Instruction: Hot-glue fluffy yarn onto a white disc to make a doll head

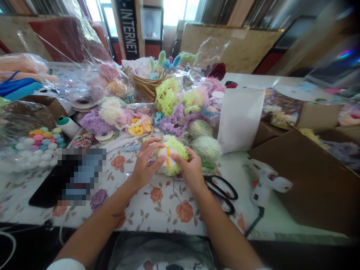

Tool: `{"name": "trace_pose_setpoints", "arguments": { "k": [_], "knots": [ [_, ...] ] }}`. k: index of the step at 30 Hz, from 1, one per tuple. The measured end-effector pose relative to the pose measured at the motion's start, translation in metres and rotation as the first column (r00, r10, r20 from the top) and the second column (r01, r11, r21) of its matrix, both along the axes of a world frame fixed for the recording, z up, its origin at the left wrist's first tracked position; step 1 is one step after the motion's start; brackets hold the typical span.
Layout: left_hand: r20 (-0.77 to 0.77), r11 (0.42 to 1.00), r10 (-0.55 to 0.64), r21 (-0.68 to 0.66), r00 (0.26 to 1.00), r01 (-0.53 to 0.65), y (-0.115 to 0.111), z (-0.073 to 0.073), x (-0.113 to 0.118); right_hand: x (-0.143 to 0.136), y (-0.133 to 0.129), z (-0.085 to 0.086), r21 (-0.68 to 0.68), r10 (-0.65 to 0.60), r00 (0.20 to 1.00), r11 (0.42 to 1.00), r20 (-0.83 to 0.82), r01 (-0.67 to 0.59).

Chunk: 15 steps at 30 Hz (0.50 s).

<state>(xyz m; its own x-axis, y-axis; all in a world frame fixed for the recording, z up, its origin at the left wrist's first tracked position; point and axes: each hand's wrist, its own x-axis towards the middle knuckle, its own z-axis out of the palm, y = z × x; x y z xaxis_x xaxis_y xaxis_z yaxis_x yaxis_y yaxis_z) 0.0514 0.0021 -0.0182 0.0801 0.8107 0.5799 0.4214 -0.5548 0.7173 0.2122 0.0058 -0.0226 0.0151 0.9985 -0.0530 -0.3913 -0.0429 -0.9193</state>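
Note:
A round piece with a frilly yellow-green yarn edge (177,145) is held up between both hands over the flowered tablecloth. Its white face carries an upright orange-yellow strip. My left hand (147,159) grips its left side, thumb on the white face and fingers along the upper edge. On the right side, my right hand (191,167) closes round the frill with its thumb pressed near the strip; its other fingers are partly hidden behind. Black-handled scissors (221,187) lie just right of my right wrist. Pale green yarn balls (206,147) sit close behind it.
A white glue gun (266,180) lies on the right beside a large cardboard box (306,176). At left are a dark phone (45,191), a thread cone (68,127) and bagged pom-poms (42,146). Heaped yarn (168,95) and a white pouch (241,119) stand behind.

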Motion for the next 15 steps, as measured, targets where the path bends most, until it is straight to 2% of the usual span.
{"name": "trace_pose_setpoints", "arguments": {
  "k": [9, 12, 15],
  "knots": [
    [-0.082, 0.987, 0.116, 0.122, 0.99, -0.105, -0.0026, 0.003, 0.0008, 0.0005, -0.0014, 0.0035, -0.016, 0.034, 0.999, 0.999, -0.016, -0.034],
    [-0.063, 0.997, 0.046, 0.061, 0.997, -0.042, -0.0019, 0.0009, 0.0005, 0.0013, -0.0008, 0.0036, -0.017, 0.037, 0.999, 0.999, -0.024, -0.038],
    [0.033, 0.998, -0.062, -0.013, 0.998, 0.062, -0.0009, -0.0029, 0.0, 0.0013, -0.0007, 0.003, -0.024, 0.024, 1.0, 0.999, -0.008, -0.024]
  ]
}}
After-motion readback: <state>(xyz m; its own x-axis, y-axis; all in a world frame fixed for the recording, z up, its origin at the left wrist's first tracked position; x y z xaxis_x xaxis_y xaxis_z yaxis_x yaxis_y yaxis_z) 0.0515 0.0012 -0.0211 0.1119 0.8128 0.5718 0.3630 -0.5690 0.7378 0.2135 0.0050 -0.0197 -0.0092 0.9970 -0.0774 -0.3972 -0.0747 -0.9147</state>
